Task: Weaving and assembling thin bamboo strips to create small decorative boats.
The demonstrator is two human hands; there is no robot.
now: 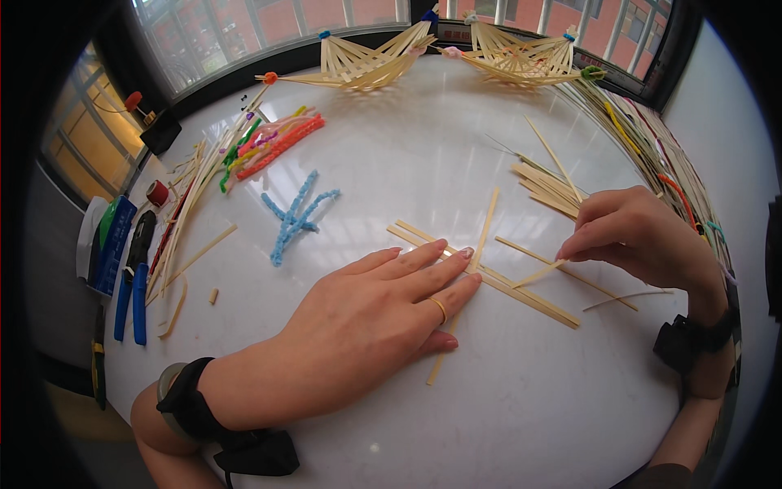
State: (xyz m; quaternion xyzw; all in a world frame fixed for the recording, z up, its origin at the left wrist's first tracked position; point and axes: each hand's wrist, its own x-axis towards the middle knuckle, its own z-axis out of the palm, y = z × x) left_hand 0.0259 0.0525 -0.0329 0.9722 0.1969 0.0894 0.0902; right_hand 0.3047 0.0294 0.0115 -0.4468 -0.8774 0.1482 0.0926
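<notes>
Bamboo strips everywhere on this round white table [456, 424]. The left hand [375, 318] is lying flat with fingers stretched out and close together, palm down, pressing on a little crossed bundle of flat bamboo strips [505, 285] near the middle of the table. There's a gold ring [439, 309] on one finger. One long strip [472, 269] runs up and down under that hand, crossing the paired strips that slant off toward the right.

The right hand [643, 236] is just beside it, fingertips pinched on the end of a thin strip [542, 274] that sits angled over the slanted pair. Both wrists have black straps on them.

Around that: a loose pile of more strips [550, 187] just behind the right hand, a blue pipe cleaner tangle [295, 216] farther left, and a bunch of red, pink, green and yellow pipe cleaners [273, 147] behind that. At the far edge by the window are two woven bamboo boat-shaped pieces [366, 61]. Left edge has a blue-handled tool [130, 301] and a small red spool [157, 193]. A long sheaf of thin bamboo sticks [652, 155] curves along the right rim.
</notes>
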